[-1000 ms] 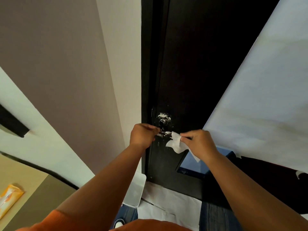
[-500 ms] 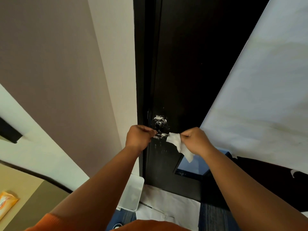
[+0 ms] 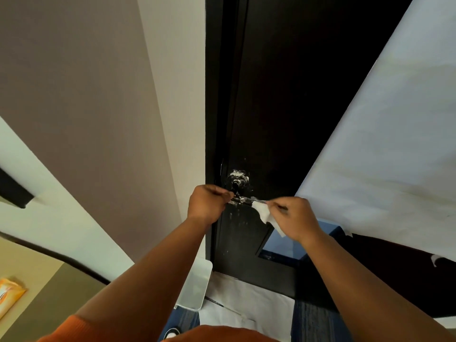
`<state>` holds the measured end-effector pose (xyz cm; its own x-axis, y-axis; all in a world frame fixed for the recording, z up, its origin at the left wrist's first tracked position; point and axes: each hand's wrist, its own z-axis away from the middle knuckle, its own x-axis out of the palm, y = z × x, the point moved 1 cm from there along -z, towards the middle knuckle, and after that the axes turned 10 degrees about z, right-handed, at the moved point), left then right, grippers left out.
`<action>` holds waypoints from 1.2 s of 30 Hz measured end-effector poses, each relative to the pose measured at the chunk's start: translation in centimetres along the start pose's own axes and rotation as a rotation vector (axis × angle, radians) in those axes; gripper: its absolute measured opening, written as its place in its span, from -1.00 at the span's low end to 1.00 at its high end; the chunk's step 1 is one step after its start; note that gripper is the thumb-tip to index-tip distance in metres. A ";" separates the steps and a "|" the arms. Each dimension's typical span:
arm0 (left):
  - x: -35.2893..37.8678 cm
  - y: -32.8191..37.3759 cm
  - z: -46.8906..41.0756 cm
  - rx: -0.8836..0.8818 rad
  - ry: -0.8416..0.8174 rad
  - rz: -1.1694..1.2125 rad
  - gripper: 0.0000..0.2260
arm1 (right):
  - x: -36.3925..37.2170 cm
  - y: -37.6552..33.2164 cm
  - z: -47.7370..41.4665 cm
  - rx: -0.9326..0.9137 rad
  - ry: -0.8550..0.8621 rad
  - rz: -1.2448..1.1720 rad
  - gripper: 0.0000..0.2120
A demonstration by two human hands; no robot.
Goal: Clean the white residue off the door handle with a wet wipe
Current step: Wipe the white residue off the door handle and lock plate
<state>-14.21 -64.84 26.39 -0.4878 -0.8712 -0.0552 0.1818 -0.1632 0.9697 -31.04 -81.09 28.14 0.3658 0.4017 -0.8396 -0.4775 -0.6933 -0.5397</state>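
White residue (image 3: pixel 238 174) is coating the round lock plate (image 3: pixel 237 181) on the dark door (image 3: pixel 283 95). More of it is speckling the door handle (image 3: pixel 243 200) just below and the door panel under that. The door handle is sitting level, about midway across the view, between the two hands. The left hand (image 3: pixel 208 202) is gripping its inner end, next to the door's edge, with fingers curled round the metal. The right hand (image 3: pixel 294 217) is pinching a wet wipe (image 3: pixel 265 213) between thumb and fingertips and is pressing the wipe's upper corner against the handle's outer end. The rest of the wipe is hanging crumpled below the palm. Both forearms are reaching up from the bottom of the frame, and an orange sleeve (image 3: pixel 74 328) is showing at the left shoulder.

To the right of the door, a large white sheet (image 3: pixel 382 144) is covering the surface. On the floor at the foot of the door, a white plastic tray (image 3: pixel 197 285) is sitting by the frame. White paper (image 3: pixel 246 302) is lying just beside it over blue carpet (image 3: pixel 313 322). At the lower left edge, an orange packet (image 3: pixel 9 293) is lying on a tan bench (image 3: pixel 49 292).
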 end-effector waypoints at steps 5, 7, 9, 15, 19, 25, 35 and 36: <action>0.1 0.1 0.2 -0.004 0.015 0.004 -0.97 | 2.1 -2.2 -1.1 -0.031 -0.010 0.003 -0.79; 0.1 0.2 0.3 -0.002 0.014 0.000 -0.97 | 1.9 -1.5 -1.1 -0.038 -0.036 0.014 -0.78; 0.1 0.2 0.4 -0.004 0.007 0.005 -0.97 | 1.0 -0.2 -0.8 -0.042 -0.072 0.024 -0.78; 0.0 0.4 0.2 -0.004 -0.008 0.000 -0.97 | -0.4 1.6 -0.5 -0.004 -0.096 0.005 -0.76; 0.1 0.4 0.2 -0.004 -0.012 0.025 -0.97 | 0.8 -1.0 -2.0 -0.038 -0.120 0.027 -0.77; 0.0 0.7 0.6 -0.012 -0.019 0.064 -0.98 | 0.8 -1.6 -2.4 -0.021 -0.162 0.017 -0.78; 0.1 0.8 0.4 -0.025 0.000 0.021 -0.98 | -0.1 -1.7 -3.7 0.025 -0.226 0.035 -0.85; 0.1 0.8 0.4 -0.026 0.003 0.021 -0.98 | 0.3 -2.5 -3.9 0.009 -0.227 0.035 -0.85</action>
<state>-14.48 -64.86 27.27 -0.4808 -0.8761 -0.0354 0.2144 -0.1566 0.9641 -26.60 -81.61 29.49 0.1605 0.5022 -0.8497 -0.4944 -0.7042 -0.5096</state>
